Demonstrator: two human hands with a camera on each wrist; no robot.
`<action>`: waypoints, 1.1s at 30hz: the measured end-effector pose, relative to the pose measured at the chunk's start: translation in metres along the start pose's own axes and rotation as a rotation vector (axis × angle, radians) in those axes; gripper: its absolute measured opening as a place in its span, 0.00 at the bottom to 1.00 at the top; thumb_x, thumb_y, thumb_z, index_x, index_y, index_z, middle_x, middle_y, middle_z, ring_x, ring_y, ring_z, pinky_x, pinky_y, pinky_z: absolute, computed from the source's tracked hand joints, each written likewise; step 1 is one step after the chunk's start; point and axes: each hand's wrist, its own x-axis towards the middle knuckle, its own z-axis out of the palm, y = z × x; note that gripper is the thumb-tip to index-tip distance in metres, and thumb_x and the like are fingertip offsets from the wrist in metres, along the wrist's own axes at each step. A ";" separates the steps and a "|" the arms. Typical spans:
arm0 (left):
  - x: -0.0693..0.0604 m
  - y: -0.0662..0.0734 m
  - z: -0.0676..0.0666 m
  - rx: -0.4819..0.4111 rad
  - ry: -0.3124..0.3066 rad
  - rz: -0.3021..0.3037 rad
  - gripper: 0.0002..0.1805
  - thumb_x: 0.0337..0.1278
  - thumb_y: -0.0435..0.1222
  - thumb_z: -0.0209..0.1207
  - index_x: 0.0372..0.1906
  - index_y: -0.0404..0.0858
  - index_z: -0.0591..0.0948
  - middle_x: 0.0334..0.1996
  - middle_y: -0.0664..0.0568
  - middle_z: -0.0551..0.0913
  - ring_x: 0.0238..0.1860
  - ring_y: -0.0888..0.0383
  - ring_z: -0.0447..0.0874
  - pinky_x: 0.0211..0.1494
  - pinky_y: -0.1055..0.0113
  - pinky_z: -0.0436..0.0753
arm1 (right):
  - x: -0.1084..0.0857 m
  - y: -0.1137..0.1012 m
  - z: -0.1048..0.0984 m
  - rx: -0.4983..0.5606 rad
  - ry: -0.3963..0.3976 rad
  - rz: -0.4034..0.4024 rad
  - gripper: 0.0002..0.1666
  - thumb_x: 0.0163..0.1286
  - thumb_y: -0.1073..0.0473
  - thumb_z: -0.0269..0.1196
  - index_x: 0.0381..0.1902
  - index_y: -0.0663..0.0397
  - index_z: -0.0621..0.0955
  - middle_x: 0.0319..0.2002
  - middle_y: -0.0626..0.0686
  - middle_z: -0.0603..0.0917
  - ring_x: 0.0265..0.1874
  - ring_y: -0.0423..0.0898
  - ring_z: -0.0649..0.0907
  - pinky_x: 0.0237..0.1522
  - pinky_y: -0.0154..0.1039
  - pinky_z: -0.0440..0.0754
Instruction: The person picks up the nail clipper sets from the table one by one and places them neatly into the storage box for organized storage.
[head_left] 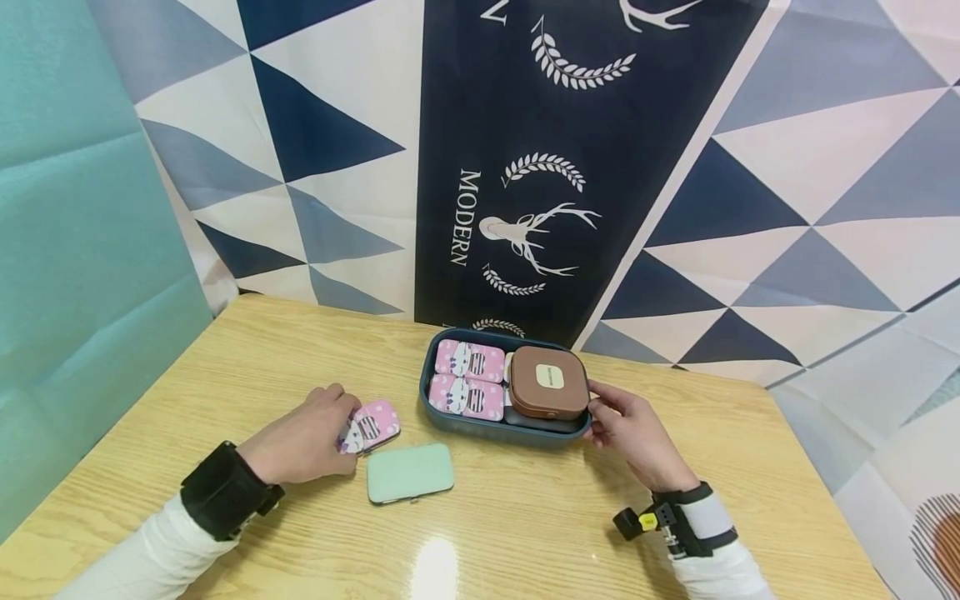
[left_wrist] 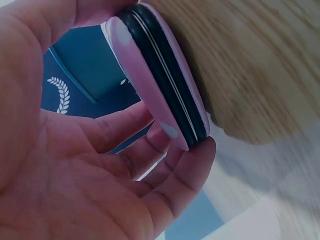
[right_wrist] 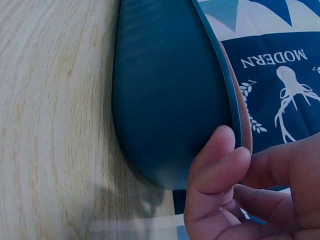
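Note:
My left hand (head_left: 309,435) holds a small pink case (head_left: 380,423) with white dots and a cartoon animal, low over the table at the left. In the left wrist view the case's (left_wrist: 145,85) dark edge faces the camera, between thumb and fingertips. At the back stands a dark blue storage bin (head_left: 487,428). My right hand (head_left: 633,429) pinches the bin's right rim; the right wrist view shows curled fingers (right_wrist: 212,170) at that edge. Inside the bin lie two similar pink cases (head_left: 467,397) and a brown square case (head_left: 543,396) at the right.
A mint green flat case (head_left: 410,472) lies on the wooden table (head_left: 525,525) just right of my left hand. Beneath the brown case a grey item (head_left: 536,421) shows partly. Patterned cloth (head_left: 352,208) hangs behind the table's back edge, with a teal sheet (head_left: 82,250) at left.

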 end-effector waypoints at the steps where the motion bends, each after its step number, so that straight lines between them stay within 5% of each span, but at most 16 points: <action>1: 0.000 0.000 0.000 0.000 0.002 0.001 0.35 0.39 0.38 0.75 0.57 0.28 0.81 0.41 0.50 0.73 0.39 0.54 0.69 0.39 0.62 0.73 | 0.000 0.000 0.000 0.002 0.001 0.001 0.30 0.86 0.65 0.49 0.80 0.68 0.64 0.36 0.61 0.83 0.28 0.45 0.80 0.30 0.39 0.81; 33: -0.002 -0.008 -0.013 0.014 0.094 0.052 0.37 0.39 0.37 0.74 0.60 0.27 0.79 0.43 0.49 0.75 0.43 0.52 0.69 0.41 0.62 0.72 | 0.000 -0.002 0.001 0.018 -0.005 -0.005 0.29 0.85 0.66 0.50 0.80 0.70 0.64 0.36 0.59 0.83 0.29 0.46 0.80 0.29 0.38 0.79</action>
